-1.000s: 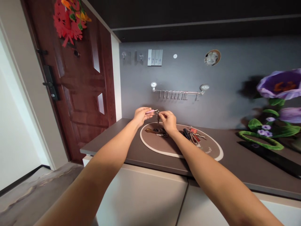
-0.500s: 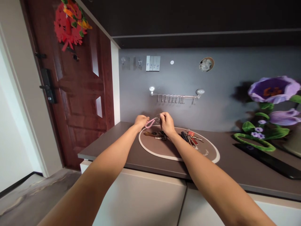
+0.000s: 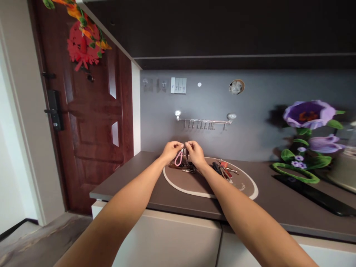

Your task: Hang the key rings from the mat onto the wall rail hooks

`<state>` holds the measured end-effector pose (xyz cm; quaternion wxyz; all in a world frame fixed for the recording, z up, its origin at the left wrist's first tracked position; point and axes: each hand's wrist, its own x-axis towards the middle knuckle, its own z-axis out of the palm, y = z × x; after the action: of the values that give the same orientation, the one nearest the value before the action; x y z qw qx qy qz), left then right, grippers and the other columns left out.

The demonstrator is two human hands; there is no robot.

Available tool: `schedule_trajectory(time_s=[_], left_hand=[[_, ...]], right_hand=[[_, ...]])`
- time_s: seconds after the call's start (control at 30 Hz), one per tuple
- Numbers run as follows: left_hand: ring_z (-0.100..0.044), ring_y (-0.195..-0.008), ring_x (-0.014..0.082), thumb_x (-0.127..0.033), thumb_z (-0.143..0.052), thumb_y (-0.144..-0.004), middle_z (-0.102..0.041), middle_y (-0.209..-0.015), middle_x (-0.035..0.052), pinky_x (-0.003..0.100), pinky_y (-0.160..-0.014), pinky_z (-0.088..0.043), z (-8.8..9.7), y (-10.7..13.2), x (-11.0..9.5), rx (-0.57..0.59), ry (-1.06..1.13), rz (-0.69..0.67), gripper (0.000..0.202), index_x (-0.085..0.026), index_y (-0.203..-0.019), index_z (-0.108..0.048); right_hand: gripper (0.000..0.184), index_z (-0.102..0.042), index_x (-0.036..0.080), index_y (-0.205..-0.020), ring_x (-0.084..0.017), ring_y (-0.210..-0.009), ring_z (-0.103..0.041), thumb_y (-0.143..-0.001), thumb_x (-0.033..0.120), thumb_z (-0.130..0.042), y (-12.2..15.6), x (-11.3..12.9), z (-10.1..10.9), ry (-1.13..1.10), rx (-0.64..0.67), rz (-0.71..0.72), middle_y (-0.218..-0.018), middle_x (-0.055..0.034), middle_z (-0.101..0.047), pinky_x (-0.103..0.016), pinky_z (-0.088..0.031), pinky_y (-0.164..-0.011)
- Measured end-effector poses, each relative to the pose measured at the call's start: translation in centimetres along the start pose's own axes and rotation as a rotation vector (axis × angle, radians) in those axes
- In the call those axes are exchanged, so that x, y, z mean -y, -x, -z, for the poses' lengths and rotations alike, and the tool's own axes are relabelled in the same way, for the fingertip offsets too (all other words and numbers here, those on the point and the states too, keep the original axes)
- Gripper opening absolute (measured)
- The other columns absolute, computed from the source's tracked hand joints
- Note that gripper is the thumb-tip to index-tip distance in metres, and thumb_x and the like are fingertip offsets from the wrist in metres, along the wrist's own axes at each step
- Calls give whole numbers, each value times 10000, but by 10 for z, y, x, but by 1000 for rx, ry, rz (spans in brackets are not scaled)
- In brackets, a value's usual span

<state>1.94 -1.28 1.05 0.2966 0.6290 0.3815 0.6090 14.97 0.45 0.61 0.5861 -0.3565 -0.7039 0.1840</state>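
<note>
My left hand (image 3: 172, 151) and my right hand (image 3: 195, 152) meet above the back part of an oval brown mat (image 3: 178, 184). Both are closed in a pinch on a key ring (image 3: 184, 145), a small metal loop mostly covered by the fingertips. From it hangs a pink strap loop (image 3: 178, 158), beside what looks like a key under my right fingers. Below the hands, a bunch of keys (image 3: 189, 169) lies on the mat, partly hidden by my right hand. To the right rests a second bunch of keys (image 3: 224, 170) with red and black pieces.
A rail with several hooks (image 3: 204, 121) is fixed to the grey wall behind. Purple fabric flowers (image 3: 308, 115) and a long black object (image 3: 314, 194) stand at the right. A dark shelf (image 3: 222, 33) overhangs the counter (image 3: 125, 185); a red-brown door (image 3: 91, 148) is at the left.
My left hand has moved in towards my right, onto the ring. The pink loop now hangs down rather than slanting from the left hand. The view has tilted up slightly.
</note>
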Motion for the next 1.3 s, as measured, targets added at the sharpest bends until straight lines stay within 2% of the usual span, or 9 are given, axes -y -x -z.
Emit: schedule_trajectory(time_s=[0.17,0.43,0.5,0.67,0.8,0.97,1.03,1.13,1.3], left_hand=[[-501,-537,88,-317,-618,-663,-585,-604,5,216,-546,-390,0,-1,0,-76,98,41,197,-122,-689,-611],[-535,-579,106,-392,-610,-671,-615,-659,27,222,-572,-408,0,-4,0,-80,108,18,275,-125,-738,-621],[-539,-591,114,-440,-547,-715,-614,-673,37,225,-575,-406,2,-7,2,-115,64,6,323,-124,-742,-610],[-541,-600,123,-466,-403,-792,-603,-652,36,228,-586,-385,8,-12,6,-304,-130,6,383,-145,-684,-581],[-533,-578,123,-440,-373,-807,-597,-636,27,230,-581,-374,12,-14,9,-376,-223,0,369,-161,-654,-558],[-559,-608,120,-372,-398,-799,-626,-746,39,230,-609,-394,13,-18,11,-446,-202,28,271,-162,-812,-570],[-564,-596,118,-349,-400,-798,-633,-756,42,231,-606,-400,13,-20,12,-458,-182,47,257,-159,-836,-567],[-567,-584,121,-351,-383,-805,-636,-713,41,236,-600,-405,13,-21,12,-437,-205,38,274,-159,-744,-568],[-571,-589,119,-348,-378,-810,-636,-683,34,230,-595,-406,13,-20,11,-421,-253,24,281,-162,-715,-565]], right_hand=[[291,-537,164,-758,-99,-564,-467,-694,448,-524,1,-1,-4,-185,69,-104,-648,8,-546,-228,-400,-566],[314,-541,163,-719,-90,-557,-479,-622,458,-592,2,1,-9,-346,-22,-187,-636,14,-548,-226,-418,-551],[318,-531,162,-713,-91,-549,-487,-617,459,-593,-5,5,-9,-397,-50,-191,-622,16,-546,-230,-425,-544],[242,-504,161,-656,-80,-475,-469,-664,394,-569,-34,21,-10,-439,-127,-186,-535,23,-522,-220,-430,-492],[123,-502,158,-649,-74,-488,-505,-705,257,-549,-59,30,-18,-558,-204,-290,-533,27,-515,-224,-488,-520],[88,-499,153,-645,-57,-465,-512,-706,177,-558,-85,26,-32,-619,-300,-389,-509,39,-506,-193,-513,-496],[92,-495,150,-640,-53,-455,-512,-701,156,-564,-93,24,-35,-625,-341,-416,-488,50,-491,-186,-519,-491],[93,-496,142,-632,-46,-444,-513,-708,109,-539,-102,22,-39,-622,-386,-464,-472,56,-481,-184,-528,-492],[143,-492,138,-610,-46,-433,-515,-725,56,-477,-103,22,-43,-614,-405,-548,-474,47,-486,-177,-525,-470]])
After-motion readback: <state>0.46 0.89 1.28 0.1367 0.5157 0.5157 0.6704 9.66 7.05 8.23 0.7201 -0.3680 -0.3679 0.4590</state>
